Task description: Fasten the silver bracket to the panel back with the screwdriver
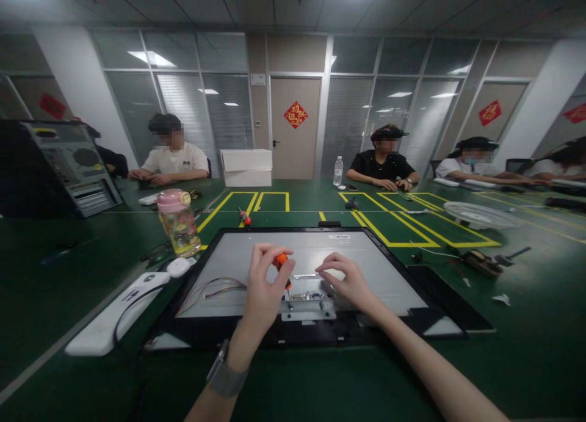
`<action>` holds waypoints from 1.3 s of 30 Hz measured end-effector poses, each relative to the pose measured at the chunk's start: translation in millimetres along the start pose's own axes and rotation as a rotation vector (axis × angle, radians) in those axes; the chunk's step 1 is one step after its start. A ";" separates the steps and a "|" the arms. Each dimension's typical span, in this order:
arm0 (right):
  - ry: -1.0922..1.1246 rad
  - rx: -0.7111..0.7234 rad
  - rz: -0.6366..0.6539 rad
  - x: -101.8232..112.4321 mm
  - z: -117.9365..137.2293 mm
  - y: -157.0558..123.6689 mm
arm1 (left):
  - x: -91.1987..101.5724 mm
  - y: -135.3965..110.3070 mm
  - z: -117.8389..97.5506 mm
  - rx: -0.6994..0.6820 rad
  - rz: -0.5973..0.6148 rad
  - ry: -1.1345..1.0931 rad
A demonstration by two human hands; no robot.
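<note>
In the head view a flat display panel [366,269] lies on the table with its grey metal back up and a black frame round it. My left hand [265,281] is closed on the handle of an orange and black screwdriver [281,263]. The screwdriver stands nearly upright, its shaft down at a small metal bracket with connector ports [307,306] near the panel's front edge. Just right of the bracket, my right hand [345,280] hovers with thumb and fingertips drawn together; anything between them is too small to make out. Thin coloured wires [215,283] run left across the panel.
Left of the panel are a white power strip [119,312] and a pink-lidded bottle [177,223]. A computer case [64,165] stands far left. A second screwdriver [245,217], a black panel [451,297] and a white round disc [478,214] lie around. Several people sit opposite.
</note>
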State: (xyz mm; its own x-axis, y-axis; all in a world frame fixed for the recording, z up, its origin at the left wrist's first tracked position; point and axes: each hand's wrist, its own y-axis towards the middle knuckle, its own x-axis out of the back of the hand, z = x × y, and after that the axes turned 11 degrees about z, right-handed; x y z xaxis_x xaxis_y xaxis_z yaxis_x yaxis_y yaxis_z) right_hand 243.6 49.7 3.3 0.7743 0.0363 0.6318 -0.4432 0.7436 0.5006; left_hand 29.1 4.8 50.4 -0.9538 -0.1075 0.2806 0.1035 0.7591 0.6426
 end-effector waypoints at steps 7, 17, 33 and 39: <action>0.106 -0.287 0.115 8.3 -36.2 -3.9 | 3.9 3.3 2.6 0.014 0.028 -0.016; 0.218 -0.243 0.455 31.1 -16.9 -10.4 | 13.3 5.9 -5.1 0.074 0.222 -0.032; 0.212 -0.230 0.462 30.8 -19.2 -16.4 | 22.4 6.2 -4.8 0.097 0.149 0.077; 0.203 -0.216 0.440 28.2 -21.9 -17.1 | 27.8 7.5 -14.9 0.050 0.287 0.150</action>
State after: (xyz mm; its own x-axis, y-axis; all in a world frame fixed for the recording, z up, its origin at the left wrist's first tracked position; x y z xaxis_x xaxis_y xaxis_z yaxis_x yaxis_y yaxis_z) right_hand 282.9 52.6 -0.4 0.6176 0.4884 0.6164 -0.6593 0.7489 0.0672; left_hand 7.6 -2.0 73.6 -0.8348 0.0251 0.5499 0.3450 0.8023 0.4871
